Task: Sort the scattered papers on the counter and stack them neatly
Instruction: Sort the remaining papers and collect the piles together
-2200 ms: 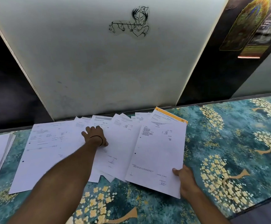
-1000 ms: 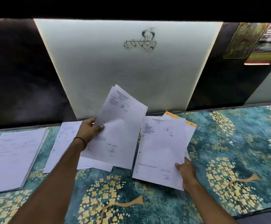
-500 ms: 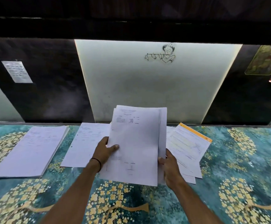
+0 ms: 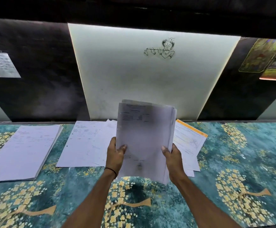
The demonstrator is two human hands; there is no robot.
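1. You are looking down at a wide blue-green surface [image 4: 232, 162] with yellow trees on it.
2. A big white wall panel [image 4: 134, 83] is standing behind it, with a small black drawing [image 4: 160, 48] up high.
3. A neat stack of papers [image 4: 23, 148] is lying on the left part of the surface, well apart from your hands.
4. Some loose sheets [image 4: 88, 145] are lying flat in the middle, between the neat stack and your arms.
5. You are holding a bundle of papers [image 4: 144, 137] up off the surface, right in front of you. It is standing almost upright, and its print is too blurry to read.
6. A sheet with an orange edge [image 4: 188, 139] is lying on other white sheets to the right, partly hidden behind the bundle.
7. Your left hand [image 4: 116, 155] is gripping the bundle's left edge. Its fingers [image 4: 113, 141] are curling round the back and the thumb is pressing on the front.
8. Your right hand [image 4: 173, 157] is gripping the right edge the same way.
9. A thin black band [image 4: 111, 170] is sitting on your left wrist.
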